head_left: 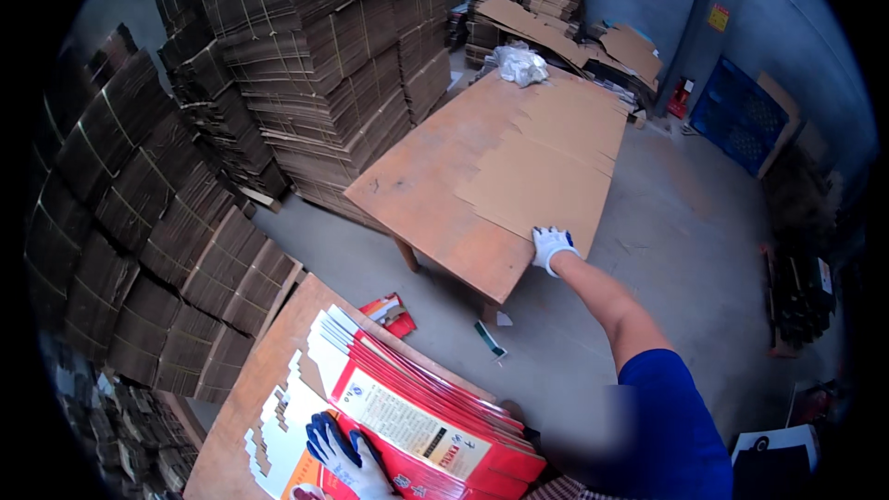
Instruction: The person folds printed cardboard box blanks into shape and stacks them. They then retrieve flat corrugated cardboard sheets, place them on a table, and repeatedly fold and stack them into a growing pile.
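Observation:
My right hand [553,248], in a white glove with blue on the fingers, is at the near edge of a flat brown cardboard sheet [546,176] on the farther wooden table [417,181]. Its fingers are bent over that edge. Close to me, my left hand [350,461], gloved alike, lies with fingers apart on red and white printed cardboard sheets [417,421]. These sheets overlap in a fanned stack on the nearer wooden table [243,389]. The underside of my left hand is hidden.
Tall tied stacks of brown cardboard [315,65] stand at the left and back. Crumpled clear plastic [520,65] sits at the farther table's far end. A red carton scrap [389,313] lies between the tables. A blue pallet [738,116] leans against the right wall.

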Demonstrator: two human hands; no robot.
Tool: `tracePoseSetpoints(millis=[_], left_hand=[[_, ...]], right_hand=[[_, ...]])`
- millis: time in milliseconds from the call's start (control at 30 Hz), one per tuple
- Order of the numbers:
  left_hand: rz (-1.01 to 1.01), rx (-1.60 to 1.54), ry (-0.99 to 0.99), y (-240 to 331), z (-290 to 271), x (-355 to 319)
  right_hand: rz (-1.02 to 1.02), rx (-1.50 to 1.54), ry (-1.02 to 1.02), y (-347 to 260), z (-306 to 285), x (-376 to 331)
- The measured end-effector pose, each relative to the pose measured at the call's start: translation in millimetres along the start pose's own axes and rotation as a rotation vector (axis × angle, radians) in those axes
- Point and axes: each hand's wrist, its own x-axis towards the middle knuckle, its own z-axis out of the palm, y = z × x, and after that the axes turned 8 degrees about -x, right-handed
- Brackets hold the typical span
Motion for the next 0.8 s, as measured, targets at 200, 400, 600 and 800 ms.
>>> tracePoseSetpoints(millis=[200,400,600,800], left_hand=[[0.074,-0.019,0.009,11,2,3],[0.062,-0.037,0.022,10,-5,2],[0.049,-0.013,0.013,16,-7,3],[-0.020,0.003,-0.002,-7,5,-3]], right_hand=[[0.032,-0.189,0.162,19,71,51],[-0.299,-0.275,0.232,-31,40,-2],[-0.463,0.190,0.139,-89,-28,-81],[-0.294,-0.147,0.697,-63,-138,-109]])
